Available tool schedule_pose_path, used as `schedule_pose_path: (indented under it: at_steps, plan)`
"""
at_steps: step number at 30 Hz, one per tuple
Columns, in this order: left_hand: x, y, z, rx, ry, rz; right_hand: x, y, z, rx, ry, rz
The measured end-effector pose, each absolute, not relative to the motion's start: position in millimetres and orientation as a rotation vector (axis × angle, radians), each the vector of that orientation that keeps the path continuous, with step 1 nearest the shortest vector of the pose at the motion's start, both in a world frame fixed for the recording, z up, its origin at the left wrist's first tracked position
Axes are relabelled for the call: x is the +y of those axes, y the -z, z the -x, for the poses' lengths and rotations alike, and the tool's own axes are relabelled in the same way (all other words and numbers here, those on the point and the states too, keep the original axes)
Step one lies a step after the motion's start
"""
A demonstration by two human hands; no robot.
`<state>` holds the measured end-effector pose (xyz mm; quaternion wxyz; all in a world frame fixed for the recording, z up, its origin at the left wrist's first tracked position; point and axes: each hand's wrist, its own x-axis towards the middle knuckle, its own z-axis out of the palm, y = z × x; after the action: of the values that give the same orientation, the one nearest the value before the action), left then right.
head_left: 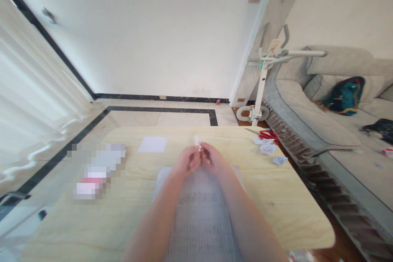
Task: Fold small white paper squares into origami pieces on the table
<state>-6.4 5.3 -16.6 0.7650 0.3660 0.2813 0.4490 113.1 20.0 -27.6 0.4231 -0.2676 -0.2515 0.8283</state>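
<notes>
My left hand (188, 160) and my right hand (211, 155) meet near the middle of the wooden table. Between their fingertips they pinch a small strip of white paper (197, 141), whose upper end sticks up past the fingers. The fingers of both hands are curled inward. Below the hands lies a pale sheet (161, 178), largely covered by my forearms and body. To the left of the hands a flat white square of paper (152, 144) rests on the table.
Red-handled scissors (268, 135) lie at the table's far right corner beside several crumpled paper pieces (267, 148). A blurred-out item (101, 168) is on the left. Beyond the wooden table (276, 204) stand a grey sofa (307, 102) and a white exercise machine (260, 90).
</notes>
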Motion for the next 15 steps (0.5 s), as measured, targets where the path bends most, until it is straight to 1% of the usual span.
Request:
schedule_pose_path:
  at_steps: [15]
  plan:
    - [5.1, 14.1, 5.7, 0.573, -0.995, -0.657, 20.1, 25.2, -112.8, -0.623, -2.058, 0.717]
